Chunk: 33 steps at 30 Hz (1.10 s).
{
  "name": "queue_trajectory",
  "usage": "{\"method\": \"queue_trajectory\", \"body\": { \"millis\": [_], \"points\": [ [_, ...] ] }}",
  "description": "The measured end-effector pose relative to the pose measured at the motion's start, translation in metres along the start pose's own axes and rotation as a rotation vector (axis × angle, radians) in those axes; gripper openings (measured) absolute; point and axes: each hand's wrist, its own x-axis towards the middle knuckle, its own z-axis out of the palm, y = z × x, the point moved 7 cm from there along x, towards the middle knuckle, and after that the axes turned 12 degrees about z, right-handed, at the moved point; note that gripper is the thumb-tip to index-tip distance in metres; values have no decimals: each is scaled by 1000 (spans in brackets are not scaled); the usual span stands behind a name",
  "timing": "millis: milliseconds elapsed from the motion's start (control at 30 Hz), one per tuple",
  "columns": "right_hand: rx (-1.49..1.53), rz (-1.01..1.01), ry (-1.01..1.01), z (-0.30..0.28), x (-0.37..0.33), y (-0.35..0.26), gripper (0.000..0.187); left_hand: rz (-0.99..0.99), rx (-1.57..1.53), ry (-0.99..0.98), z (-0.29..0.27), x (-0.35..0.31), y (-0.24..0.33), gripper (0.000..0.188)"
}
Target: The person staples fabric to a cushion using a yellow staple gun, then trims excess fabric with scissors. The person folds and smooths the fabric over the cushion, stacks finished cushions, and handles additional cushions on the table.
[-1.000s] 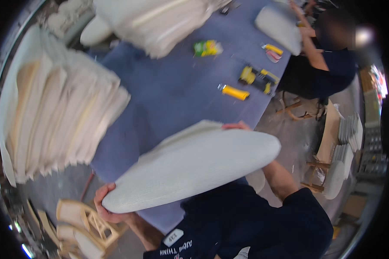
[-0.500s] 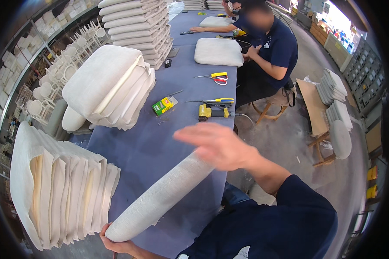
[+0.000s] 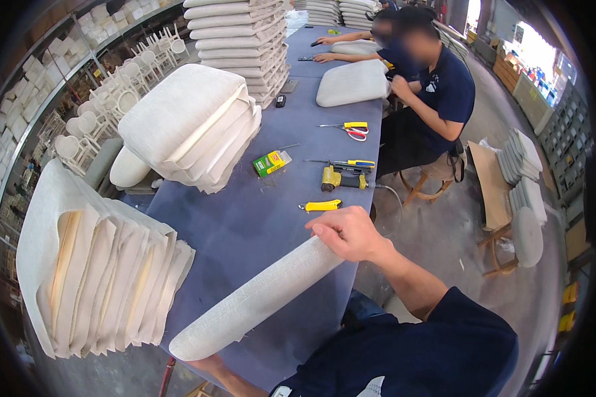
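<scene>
A light grey fabric seat cushion [image 3: 258, 294] stands tilted on its edge across the near table, its long rounded side facing up. My right hand [image 3: 347, 231] is closed over its far right end, fingers curled on the fabric. At the near left end my left hand [image 3: 208, 364] holds it from below, with its fingers hidden behind the cushion. Just beyond my right hand lies a yellow-handled cutter [image 3: 321, 206]. Farther up the table are a yellow air staple gun [image 3: 343, 178] with a hose, a yellow-handled screwdriver [image 3: 354, 163] and red-and-yellow-handled scissors [image 3: 352, 130].
Stacked covered cushions [image 3: 99, 278] stand at the left, more cushions [image 3: 185, 126] beyond them, and a tall pile [image 3: 238, 53] farther back. A green-and-yellow box [image 3: 270, 163] lies on the blue table [image 3: 225, 218]. Co-workers [image 3: 437, 86] sit along the right side, one at another cushion [image 3: 353, 84].
My right hand has come down from above the cushion onto its far end. The left hand has slipped further behind the near end. The cutter has come into sight.
</scene>
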Motion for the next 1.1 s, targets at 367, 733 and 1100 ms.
{"method": "queue_trajectory", "body": {
  "millis": [367,733,1100],
  "points": [
    [652,182,8,16,-12,73,55,-356,-225,-167,-16,-67,-143,63],
    [1067,799,233,162,-64,274,66,-544,-220,-21,-23,-74,-140,61],
    [360,354,-227,144,31,149,70,-918,144,-99,-38,-113,-50,78]
  ]
}}
